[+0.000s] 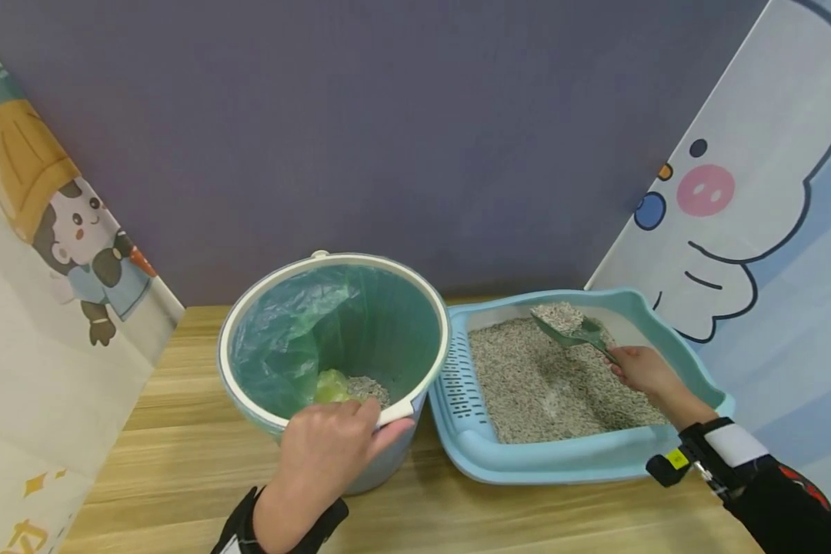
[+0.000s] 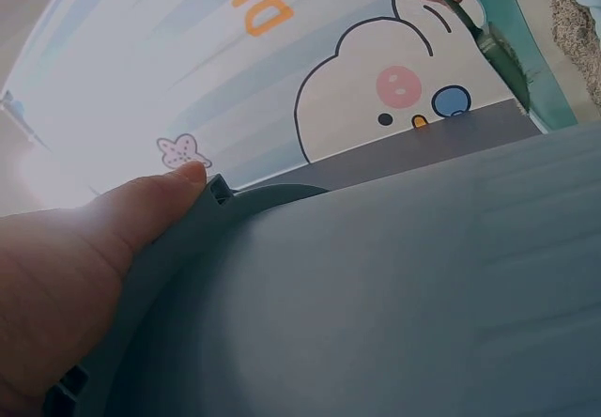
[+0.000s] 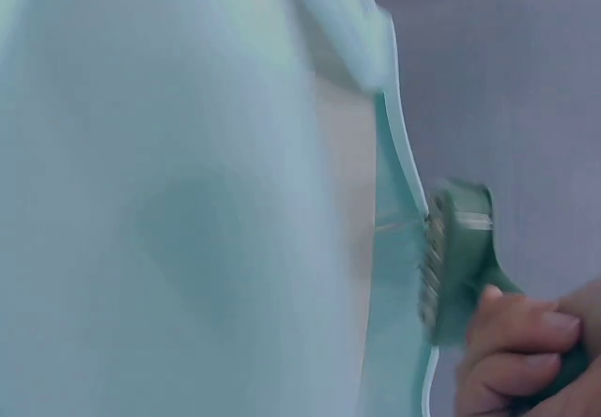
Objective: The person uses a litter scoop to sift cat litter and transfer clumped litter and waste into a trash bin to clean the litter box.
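My left hand [image 1: 332, 454] grips the near rim of a round trash bin [image 1: 381, 471], thumb along the outside below the white ring. A translucent green bag [image 1: 263, 377] lines the bin; inside lie a yellow-green crumpled lump [image 1: 331, 386] and some grey litter [image 1: 367, 388]. In the left wrist view the thumb [image 2: 155, 206] presses on the bin's outer edge. My right hand [image 1: 644, 369] holds a green litter scoop [image 1: 582, 332] by its handle, the scoop heaped with litter [image 1: 558, 316], above the blue litter box [image 1: 540, 463]. Seen from the right wrist, fingers [image 3: 521, 342] curl round the handle.
Grey litter [image 1: 505, 369] covers the box floor, with a dip near the middle. The box's slotted left edge [image 1: 460, 385] stands right beside the bin. Both stand on a wooden surface [image 1: 152, 446], with a dark panel [image 1: 388, 138] behind and printed side walls [image 1: 35, 369].
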Motion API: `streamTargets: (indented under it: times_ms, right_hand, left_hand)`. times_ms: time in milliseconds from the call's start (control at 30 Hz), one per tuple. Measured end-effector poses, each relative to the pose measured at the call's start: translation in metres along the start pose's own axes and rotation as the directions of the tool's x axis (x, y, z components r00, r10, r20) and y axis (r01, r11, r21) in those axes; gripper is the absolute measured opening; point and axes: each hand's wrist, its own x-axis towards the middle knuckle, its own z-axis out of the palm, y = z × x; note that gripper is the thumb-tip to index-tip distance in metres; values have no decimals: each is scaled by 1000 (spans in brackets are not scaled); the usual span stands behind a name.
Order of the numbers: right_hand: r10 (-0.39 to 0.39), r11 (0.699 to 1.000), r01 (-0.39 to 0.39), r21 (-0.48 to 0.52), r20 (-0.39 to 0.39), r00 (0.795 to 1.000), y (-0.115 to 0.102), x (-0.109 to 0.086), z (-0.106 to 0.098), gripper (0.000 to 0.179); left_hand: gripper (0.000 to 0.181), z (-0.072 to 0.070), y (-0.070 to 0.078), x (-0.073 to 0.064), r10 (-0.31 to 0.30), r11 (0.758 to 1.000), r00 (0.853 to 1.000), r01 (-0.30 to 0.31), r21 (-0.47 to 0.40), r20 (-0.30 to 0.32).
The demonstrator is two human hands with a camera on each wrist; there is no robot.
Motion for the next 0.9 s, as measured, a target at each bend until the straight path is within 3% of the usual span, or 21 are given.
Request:
streamTargets:
  times_ms: [167, 367, 467, 600, 633, 733, 833, 867, 900]
  right_hand:
    - [10, 998, 0, 60, -162, 987, -1, -11, 21, 50]
    - [12, 993, 25, 116, -310, 951, -2, -13, 35, 50]
    - [6, 988, 53, 146, -382, 924, -4, -11, 39, 49]
    - [-42, 973, 147, 176, -494, 869, -4, -8, 44, 51]
    - [-83, 949, 227, 221, -518, 851, 4, -2, 44, 48]
    - [-129, 932, 295, 212, -567, 814, 14, 7, 46, 51]
    - [-159, 921, 335, 200, -591, 791, 40, 29, 45, 47]
    - [-140, 940, 297, 166, -607, 783, 44, 34, 46, 50]
    - [-149, 934, 316, 168, -619, 771, 56, 44, 46, 47]
  left_hand:
    - [59, -1, 0, 0, -3, 1000, 1000, 3, 1, 13]
    - [59, -1, 0, 0, -3, 1000, 1000, 3, -2, 23]
    - [59, 0, 0, 0, 0, 1000, 1000, 0, -5, 28]
    - [59, 0, 1, 0, 2, 1000, 1000, -2, -4, 31]
    - [59, 0, 1, 0, 2, 1000, 1000, -2, -5, 31]
    - [59, 0, 0, 0, 4, 1000, 1000, -4, -4, 28]
    - [58, 0, 0, 1, 4, 1000, 1000, -3, -6, 31]
    - [58, 0, 0, 1, 5, 1000, 1000, -5, -6, 29]
    - [58, 0, 0, 1, 5, 1000, 1000, -5, -7, 30]
